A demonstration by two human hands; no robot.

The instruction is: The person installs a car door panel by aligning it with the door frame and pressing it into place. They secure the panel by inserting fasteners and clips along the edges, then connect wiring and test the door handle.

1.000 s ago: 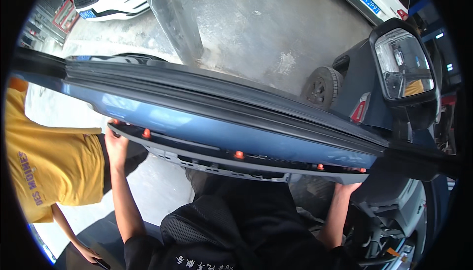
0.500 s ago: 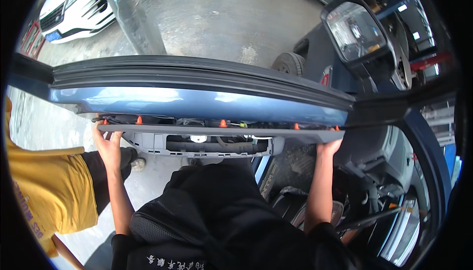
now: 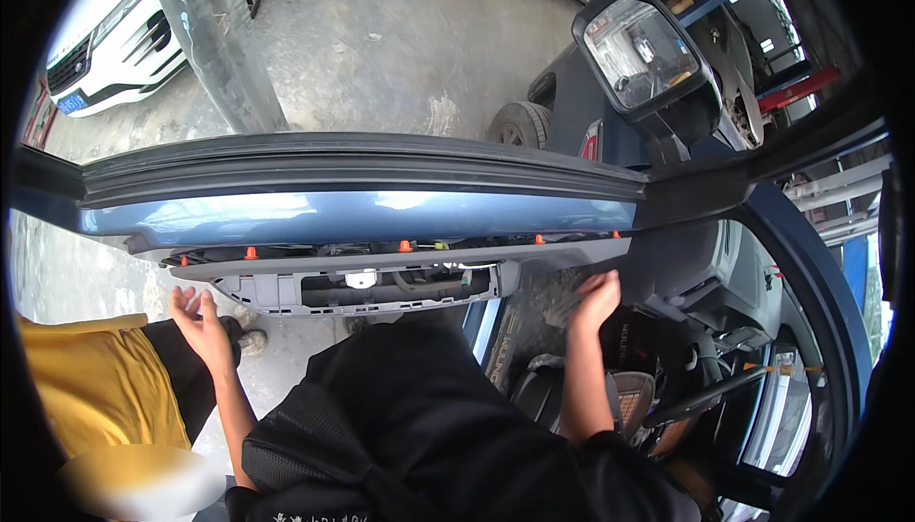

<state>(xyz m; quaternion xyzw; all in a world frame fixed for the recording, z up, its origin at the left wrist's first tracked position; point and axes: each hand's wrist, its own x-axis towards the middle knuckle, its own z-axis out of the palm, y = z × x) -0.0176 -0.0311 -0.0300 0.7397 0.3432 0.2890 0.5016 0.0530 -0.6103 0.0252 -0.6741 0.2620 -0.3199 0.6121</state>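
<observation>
Grey plastic door panel (image 3: 419, 259), one, sits along the inner side of one blue door (image 3: 324, 223), five orange clips (image 3: 405, 246) showing on its upper edge. Two bare hands: left hand (image 3: 198, 324) just below the panel's left end, grip wide, fingers spread, hard to tell if fingertips touch; right hand (image 3: 598, 303) below the right end, apart, grip loosely bent, empty. One side mirror (image 3: 643, 60), two white cars (image 3: 143, 72) beyond, one person in yellow (image 3: 91, 369) at left.
</observation>
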